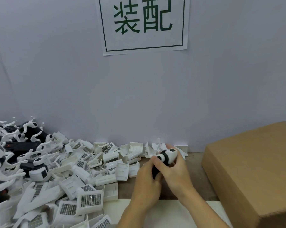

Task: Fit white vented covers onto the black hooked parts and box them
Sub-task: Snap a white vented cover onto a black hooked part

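Both hands hold one black hooked part (pixel 155 171) above the table, right of centre. My left hand (pixel 146 180) grips its black lower body. My right hand (pixel 176 170) curls around the white vented cover (pixel 171 155) sitting on the part's upper end. A white ring shows between cover and black body. A heap of loose white vented covers (pixel 89 165) lies to the left. Black hooked parts (pixel 25 145), some with white pieces on them, are piled at the far left.
A closed brown cardboard box (pixel 252 170) stands at the right, close to my right hand. A grey wall with a printed paper sign (pixel 144 23) rises right behind the table. A white sheet (pixel 168 211) lies under my forearms on the brown table (pixel 195 162).
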### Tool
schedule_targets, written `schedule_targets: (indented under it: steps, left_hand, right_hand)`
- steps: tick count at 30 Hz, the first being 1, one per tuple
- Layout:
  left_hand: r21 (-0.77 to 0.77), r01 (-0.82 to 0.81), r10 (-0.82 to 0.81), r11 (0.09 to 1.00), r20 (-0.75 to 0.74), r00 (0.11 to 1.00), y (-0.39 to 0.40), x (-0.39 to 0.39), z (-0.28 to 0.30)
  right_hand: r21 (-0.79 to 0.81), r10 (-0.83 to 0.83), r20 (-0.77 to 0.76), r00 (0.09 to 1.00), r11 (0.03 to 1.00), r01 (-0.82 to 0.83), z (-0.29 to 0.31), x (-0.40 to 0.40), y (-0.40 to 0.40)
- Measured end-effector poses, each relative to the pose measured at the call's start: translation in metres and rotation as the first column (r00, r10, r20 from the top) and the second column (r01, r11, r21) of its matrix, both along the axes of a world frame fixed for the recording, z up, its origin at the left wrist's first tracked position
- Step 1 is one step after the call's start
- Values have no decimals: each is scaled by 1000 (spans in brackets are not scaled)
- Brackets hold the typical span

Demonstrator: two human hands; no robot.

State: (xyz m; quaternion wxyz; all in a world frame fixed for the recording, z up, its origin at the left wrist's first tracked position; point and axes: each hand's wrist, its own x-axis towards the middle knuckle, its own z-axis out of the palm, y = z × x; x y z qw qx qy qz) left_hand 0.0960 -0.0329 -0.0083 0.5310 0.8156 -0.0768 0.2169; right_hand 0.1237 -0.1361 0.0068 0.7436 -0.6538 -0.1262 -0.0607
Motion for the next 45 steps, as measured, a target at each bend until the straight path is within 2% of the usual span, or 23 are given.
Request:
schedule_targets:
  steps: [3,10,12,14,16,17,18,20,21,22,26,28,32,35,39,42,45]
  left_hand:
    - [115,9,-12,993,22,1000,0,1,-1]
    - [148,-27,22,989,39,999,-1,2,-3]
    - [121,-57,50,991,58,997,0,3,-3]
    - [51,-102,99,993,56,993,0,3,-2]
    - [-142,-200,202,970,3,979,1,5,2]
    - [-307,-257,252,916,-56,966,2,7,4]
    - [-499,-298,265,814,-139,954,5,8,6]
    - [-830,-276,87,484,-269,959,12,9,13]
    - [-906,-254,-16,340,-275,961,15,8,15]
    - [-926,-241,-76,289,-274,959,18,8,16]
    - [-846,-311,-44,432,-365,930,15,7,14]
    - [-874,-274,-75,402,-330,941,16,8,13]
    - [-927,-154,-122,341,-206,971,18,9,16]
    - [-926,-121,-148,358,-184,972,14,6,17]
    - [-902,-142,-216,408,-246,945,13,3,16]
    - [-867,-136,-278,480,-297,914,11,0,17]
    - [-845,-130,-225,518,-282,933,9,3,17]
  right_hand:
    - [53,-111,3,994,992,111,0,5,-1]
    - [21,-184,4,983,983,183,-1,7,-1]
    - [28,-188,35,982,982,187,0,6,-1]
    - [10,-97,54,994,995,96,-1,4,0]
    - [-40,18,24,1000,999,-17,-4,3,2]
    - [-75,48,-2,999,996,-48,-5,2,4]
    - [-106,50,-19,999,993,-51,-8,2,5]
    - [-168,-7,-22,1000,986,3,-10,7,5]
    - [-201,-41,-30,999,979,34,-11,8,5]
    - [-229,-65,-48,997,972,52,-11,11,5]
    - [-276,-33,-186,982,961,-20,-14,10,6]
    - [-279,9,-225,974,958,-73,-13,8,6]
    - [-93,133,-323,937,981,-171,-7,4,8]
    - [29,245,-340,908,968,-251,-4,-2,9]
    - [86,348,-316,883,937,-338,-1,-6,9]
    - [92,348,-314,883,937,-336,-2,-6,9]
    - [109,342,-325,881,939,-325,-3,-4,10]
